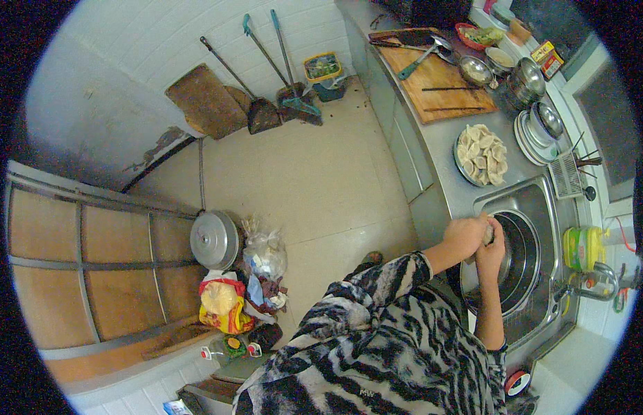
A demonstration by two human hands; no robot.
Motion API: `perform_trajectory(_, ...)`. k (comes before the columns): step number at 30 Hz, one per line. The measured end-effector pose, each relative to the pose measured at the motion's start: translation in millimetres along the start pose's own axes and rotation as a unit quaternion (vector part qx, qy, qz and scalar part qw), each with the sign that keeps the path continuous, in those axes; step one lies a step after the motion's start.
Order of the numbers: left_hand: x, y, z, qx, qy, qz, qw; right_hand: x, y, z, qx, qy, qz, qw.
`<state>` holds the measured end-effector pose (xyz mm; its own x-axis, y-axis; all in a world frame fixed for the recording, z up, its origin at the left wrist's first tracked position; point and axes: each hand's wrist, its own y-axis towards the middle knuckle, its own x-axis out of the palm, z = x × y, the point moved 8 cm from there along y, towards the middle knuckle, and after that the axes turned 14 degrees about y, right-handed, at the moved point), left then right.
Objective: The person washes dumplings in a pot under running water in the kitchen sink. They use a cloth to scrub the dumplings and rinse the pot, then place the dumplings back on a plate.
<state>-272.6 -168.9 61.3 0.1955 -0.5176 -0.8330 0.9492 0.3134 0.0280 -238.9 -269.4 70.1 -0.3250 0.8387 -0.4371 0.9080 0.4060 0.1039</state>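
My left hand (464, 233) and my right hand (491, 246) meet over the near side of a stainless steel sink (545, 207). Between them they grip a small greyish item (488, 234); fingers hide most of it, and its kind cannot be made out. Below the hands, a large round metal basin or pot (531, 259) stands in the sink. Just beyond the sink, a plate (460, 165) heaped with pale folded dumplings (482, 153) rests on the steel counter (446, 150).
Farther along lies a wooden cutting board (430, 104) with chopsticks (453, 88) and a green-handled spatula (420, 61). Metal bowls (529, 78) and stacked plates (526, 140) line the wall. A faucet (604, 282) overhangs the sink. A lidded pot (215, 239) and bags (267, 254) occupy the floor.
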Motion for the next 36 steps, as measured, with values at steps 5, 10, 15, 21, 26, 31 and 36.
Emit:
perform_trajectory(5, 4, 1, -1, 0.000, 0.000, -0.003, 1.000, 1, -1, -4, -0.015, 0.012, 0.002, 1.000)
perform_trajectory(10, 2, 1, 1, -0.002, -0.009, -0.016, 1.000, -1, 0, -3, 0.003, 0.025, 0.001, 1.000)
perform_trajectory(15, -11, -2, 1, -0.008, -0.004, -0.010, 1.000, 3, 0, -10, 0.001, 0.031, -0.004, 0.999)
perform_trajectory(21, -16, -3, 4, -0.009, -0.003, -0.014, 1.000, 2, 2, -8, -0.008, 0.033, -0.007, 0.999)
perform_trajectory(26, -11, 2, 3, -0.013, 0.003, -0.011, 1.000, 1, 4, -1, 0.002, 0.043, -0.008, 0.999)
perform_trajectory(31, -4, 6, 1, -0.020, 0.012, 0.014, 1.000, 3, 2, -1, 0.016, 0.040, -0.001, 0.999)
perform_trajectory(36, -5, 6, 3, -0.025, 0.011, -0.007, 1.000, 1, 3, -1, 0.015, 0.034, 0.005, 0.999)
